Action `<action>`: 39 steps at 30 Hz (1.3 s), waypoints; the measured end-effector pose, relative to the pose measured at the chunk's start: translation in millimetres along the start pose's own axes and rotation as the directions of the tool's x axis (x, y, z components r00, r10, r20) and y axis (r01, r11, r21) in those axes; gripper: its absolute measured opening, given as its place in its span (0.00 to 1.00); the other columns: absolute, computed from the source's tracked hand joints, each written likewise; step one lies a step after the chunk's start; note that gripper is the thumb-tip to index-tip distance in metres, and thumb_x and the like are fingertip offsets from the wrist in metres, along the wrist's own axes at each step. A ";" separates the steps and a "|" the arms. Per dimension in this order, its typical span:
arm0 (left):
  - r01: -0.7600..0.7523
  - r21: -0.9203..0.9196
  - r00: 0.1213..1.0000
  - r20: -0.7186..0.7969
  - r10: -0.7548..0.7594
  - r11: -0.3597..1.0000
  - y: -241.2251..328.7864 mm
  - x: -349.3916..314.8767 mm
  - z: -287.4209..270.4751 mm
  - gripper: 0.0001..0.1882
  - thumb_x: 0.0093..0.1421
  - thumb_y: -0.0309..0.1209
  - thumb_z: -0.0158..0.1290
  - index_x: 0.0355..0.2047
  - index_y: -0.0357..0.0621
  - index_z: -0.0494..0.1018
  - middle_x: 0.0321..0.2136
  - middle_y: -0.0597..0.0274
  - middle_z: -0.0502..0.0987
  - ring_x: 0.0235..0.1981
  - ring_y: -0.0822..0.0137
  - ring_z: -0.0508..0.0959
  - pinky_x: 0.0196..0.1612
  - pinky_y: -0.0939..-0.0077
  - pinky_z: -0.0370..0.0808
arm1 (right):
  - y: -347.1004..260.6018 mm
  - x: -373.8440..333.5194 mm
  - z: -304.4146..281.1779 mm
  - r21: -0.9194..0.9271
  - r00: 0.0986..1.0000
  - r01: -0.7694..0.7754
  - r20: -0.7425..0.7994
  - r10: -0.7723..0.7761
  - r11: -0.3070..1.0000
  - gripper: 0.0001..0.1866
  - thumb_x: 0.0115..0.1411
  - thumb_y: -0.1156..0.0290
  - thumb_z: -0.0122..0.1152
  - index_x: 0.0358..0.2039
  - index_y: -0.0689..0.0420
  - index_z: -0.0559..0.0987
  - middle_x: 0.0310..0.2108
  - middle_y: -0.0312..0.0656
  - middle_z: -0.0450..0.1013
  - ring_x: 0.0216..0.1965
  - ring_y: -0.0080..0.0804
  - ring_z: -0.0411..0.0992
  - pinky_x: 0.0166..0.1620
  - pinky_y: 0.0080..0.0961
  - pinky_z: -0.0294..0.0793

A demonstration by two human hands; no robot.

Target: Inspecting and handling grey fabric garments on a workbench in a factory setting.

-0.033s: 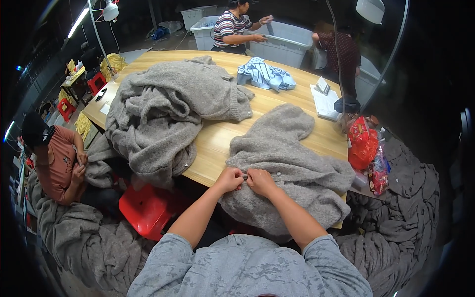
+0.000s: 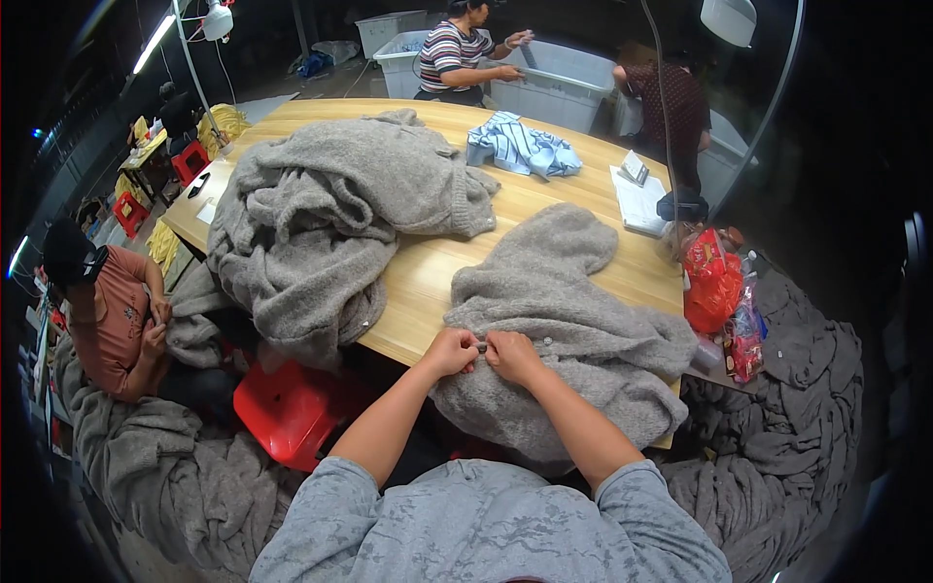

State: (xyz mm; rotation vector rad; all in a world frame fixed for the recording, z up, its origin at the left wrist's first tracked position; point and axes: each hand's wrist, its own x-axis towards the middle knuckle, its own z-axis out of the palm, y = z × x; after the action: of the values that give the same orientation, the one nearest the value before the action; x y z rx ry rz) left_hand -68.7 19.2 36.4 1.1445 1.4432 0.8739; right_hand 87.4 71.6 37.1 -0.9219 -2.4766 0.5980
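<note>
A grey knit garment (image 2: 554, 291) lies bunched over the near edge of the wooden table, part of it hanging toward me. My left hand (image 2: 453, 352) and my right hand (image 2: 512, 355) pinch its edge close together, fingers closed. Between the fingertips shows a small dark spot, perhaps a button; it is too small to make out. To the right of my right hand, a small pale button (image 2: 547, 341) sits on the knit. A big heap of similar grey knitwear (image 2: 311, 204) rests on the table to the left, apart from my hands.
Across the wooden table (image 2: 428, 277) lie a blue striped cloth (image 2: 523, 146) and papers (image 2: 637, 206). A red plastic bag (image 2: 710, 280) stands at the right edge. A red stool (image 2: 287, 413) and a seated co-worker (image 2: 126, 311) are left; grey knitwear piles (image 2: 787, 418) flank me.
</note>
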 end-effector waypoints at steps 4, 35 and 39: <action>0.054 -0.071 0.999 0.007 -0.053 0.996 0.1 3.0 -4.0 0.03 0.50 0.22 0.47 0.24 0.37 0.70 0.14 0.64 0.72 0.12 0.74 0.72 0.16 0.81 0.70 | 3.2 1.3 1.9 0.113 0.999 -0.005 -0.042 0.010 0.994 0.06 0.47 0.71 0.51 0.23 0.60 0.72 0.22 0.53 0.70 0.26 0.52 0.69 0.31 0.42 0.67; 0.085 -0.311 0.996 0.002 -0.089 0.947 -11.6 1.3 -11.4 0.02 0.51 0.25 0.50 0.26 0.41 0.69 0.14 0.69 0.69 0.11 0.78 0.68 0.14 0.85 0.65 | 12.0 -35.0 -69.6 0.125 0.933 -0.322 0.212 0.292 0.939 0.10 0.49 0.70 0.59 0.31 0.61 0.76 0.24 0.44 0.73 0.27 0.32 0.71 0.32 0.27 0.68; -0.128 0.025 0.990 -0.049 0.129 0.991 8.2 -1.4 -5.8 0.08 0.48 0.23 0.50 0.32 0.40 0.70 0.23 0.63 0.72 0.18 0.73 0.72 0.21 0.80 0.69 | 19.2 -54.0 -71.7 0.299 0.955 -0.296 0.066 0.290 0.907 0.09 0.50 0.70 0.58 0.30 0.62 0.76 0.23 0.41 0.73 0.25 0.28 0.69 0.32 0.25 0.67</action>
State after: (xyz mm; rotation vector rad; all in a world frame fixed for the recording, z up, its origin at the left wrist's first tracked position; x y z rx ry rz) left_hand -72.8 20.5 45.6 1.2509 1.4353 0.9851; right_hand 171.8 65.1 72.4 -1.1706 -2.1872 1.0630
